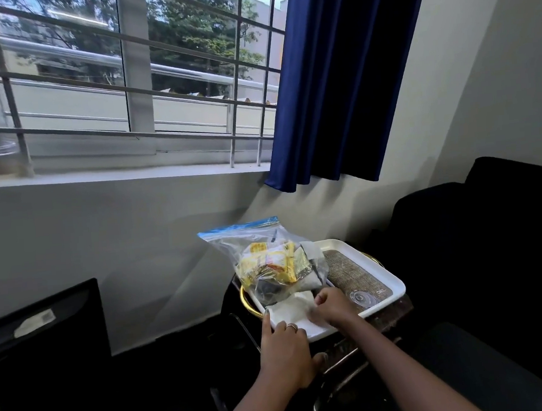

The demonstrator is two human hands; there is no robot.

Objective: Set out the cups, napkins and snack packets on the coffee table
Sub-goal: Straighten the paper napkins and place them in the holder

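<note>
The left hand point(286, 350) rests at the near edge of the white tray point(396, 284), fingers loosely extended and grasping nothing; it should hold the tray steady. The right hand point(332, 306) reaches in with curled fingers that pinch the white napkins point(292, 309) lying in the tray's near part; best to lift them slowly. Just behind stands the clear bag point(267, 254) of yellow snack packets point(272, 265). To the right, a clear cup point(363, 298) lies on the tray.
</note>
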